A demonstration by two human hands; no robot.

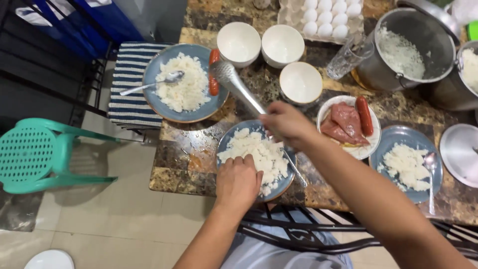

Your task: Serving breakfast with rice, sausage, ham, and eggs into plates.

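right hand (285, 124) holds metal tongs (236, 84); left hand (238, 180) steadies blue plate (225, 141) (rice heaped).

From here I read the surface (189, 164) as polished stone, mottled brown and gold, glossy enough to catch light. The serving spoon (234, 84) in my right hand (286, 123) is bright, smooth metal with a mirror shine. My left hand (238, 180) rests on the rim of a blue-grey plate (226, 142) that looks like glazed ceramic, and the rice (261, 154) on it is matt and clumpy. The three white bowls (239, 42) look glazed and smooth. The big pot (428, 37) is brushed steel, duller inside. The egg tray (289, 17) looks like rough grey pulp paper. The striped cloth (127, 84) is soft woven fabric, and the green chair (35, 157) is matt moulded plastic.
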